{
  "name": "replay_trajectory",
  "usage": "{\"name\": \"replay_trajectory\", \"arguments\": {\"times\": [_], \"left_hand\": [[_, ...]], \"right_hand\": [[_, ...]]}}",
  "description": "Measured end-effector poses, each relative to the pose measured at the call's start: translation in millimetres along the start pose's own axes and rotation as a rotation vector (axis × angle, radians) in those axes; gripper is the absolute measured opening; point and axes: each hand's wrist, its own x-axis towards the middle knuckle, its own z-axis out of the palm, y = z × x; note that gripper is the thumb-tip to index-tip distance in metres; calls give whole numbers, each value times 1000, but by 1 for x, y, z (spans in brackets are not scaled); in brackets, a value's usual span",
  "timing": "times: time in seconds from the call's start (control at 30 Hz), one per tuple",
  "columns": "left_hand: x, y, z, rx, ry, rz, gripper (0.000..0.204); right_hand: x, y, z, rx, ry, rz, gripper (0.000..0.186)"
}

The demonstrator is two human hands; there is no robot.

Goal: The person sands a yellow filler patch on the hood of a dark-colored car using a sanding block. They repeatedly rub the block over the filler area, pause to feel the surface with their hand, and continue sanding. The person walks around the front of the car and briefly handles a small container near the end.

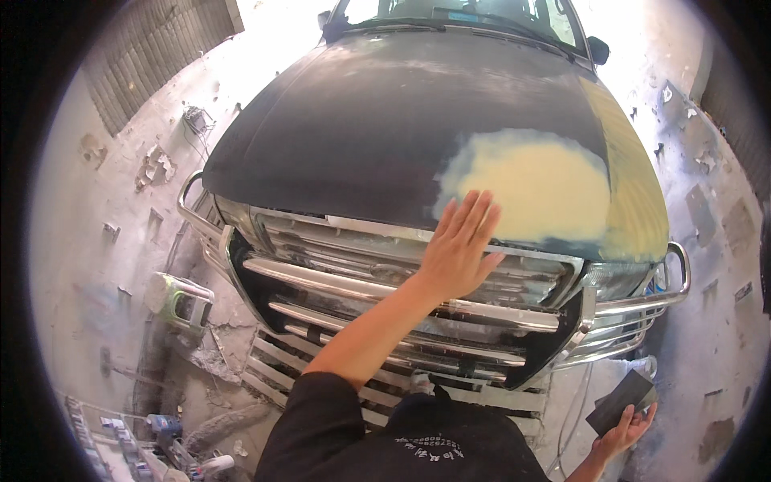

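**Flat palm on a patched hood**

A person's left hand (459, 245) lies open, fingers spread, on the front edge of a dark, dull car hood (361, 120), touching a pale yellow filler patch (538, 185). The right hand (622, 434), low beside the chrome grille guard (401, 321), grips a dark flat rectangular sanding block (620, 399).
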Motion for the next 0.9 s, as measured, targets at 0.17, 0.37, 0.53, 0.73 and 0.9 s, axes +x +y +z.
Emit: {"name": "replay_trajectory", "arguments": {"times": [0.17,0.37,0.53,0.73,0.9], "left_hand": [[27,-29,35,266,-36,-177,73],[-9,-105,-14,435,-132,-237,76],[-46,-174,-58,515,-65,-349,73],[-29,-114,-7,443,-30,-224,77],[-4,-83,8,345,-195,-131,72]], "right_hand": [[-1,-6,9,15,-36,56,56],[0,-10,21,-31,-20,20,54],[-3,-6,20,-36,-6,31,55],[-6,3,13,-54,14,71,56],[-9,-10,35,-25,38,44,56]]}}
